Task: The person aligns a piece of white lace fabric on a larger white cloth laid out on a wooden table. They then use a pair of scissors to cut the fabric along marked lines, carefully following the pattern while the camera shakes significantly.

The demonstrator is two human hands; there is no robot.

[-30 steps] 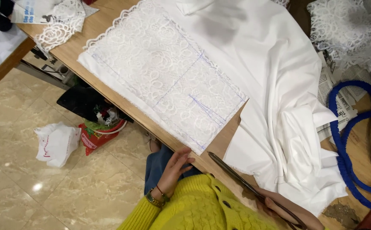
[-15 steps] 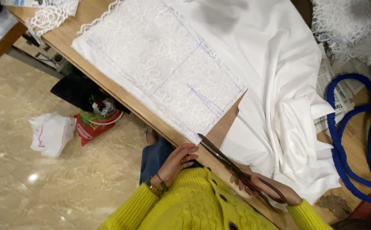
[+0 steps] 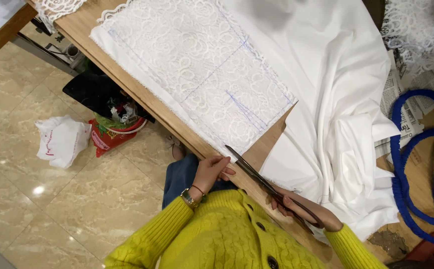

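The lace panel (image 3: 197, 74), white with thin blue lines drawn across it, lies flat on the wooden tabletop (image 3: 271, 144), its near corner right at the table edge. The scissors (image 3: 261, 182) lie along that edge, blade tips touching the lace corner, blades almost closed. The right hand (image 3: 301, 211) is wrapped around the scissor handles, fingers through the loops. The left hand (image 3: 212, 172) sits just beside the blade tips, fingers curled at the lace edge; whether it pinches the fabric I cannot tell. Plain white cloth (image 3: 336, 99) is bunched to the right, a blue cord (image 3: 401, 184) loops beyond it, and bags (image 3: 62, 139) sit on the tiled floor
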